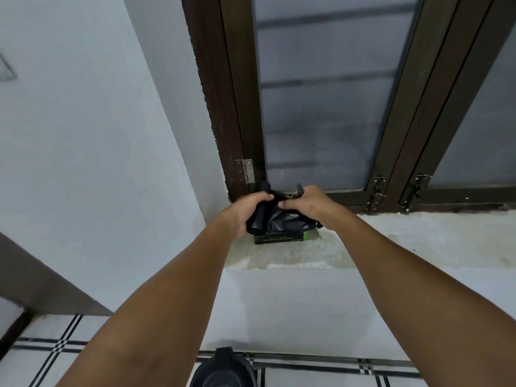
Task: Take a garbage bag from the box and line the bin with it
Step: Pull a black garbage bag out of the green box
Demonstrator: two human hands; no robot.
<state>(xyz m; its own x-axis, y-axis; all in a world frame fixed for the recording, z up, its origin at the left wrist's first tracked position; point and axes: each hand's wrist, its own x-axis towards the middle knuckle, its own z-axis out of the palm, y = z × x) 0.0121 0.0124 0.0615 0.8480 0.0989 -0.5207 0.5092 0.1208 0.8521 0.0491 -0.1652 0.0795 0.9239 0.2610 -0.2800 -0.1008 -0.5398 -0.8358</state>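
A dark box with green print (282,238) lies on the window sill (391,247), in its left corner against the frame. Black garbage bags (275,222) bulge out of its top. My left hand (248,212) is closed around a rolled black bag at the box's left side. My right hand (310,205) grips the black plastic at the right side, thumb toward the left hand. The black bin (223,370) stands on the floor below my arms, at the bottom edge, only partly in view.
A brown-framed window with frosted glass (321,107) rises right behind the box, with latches (378,191) at its lower right. A pale wall (97,135) closes the left side. The tiled floor with black lines (335,370) lies below the sill.
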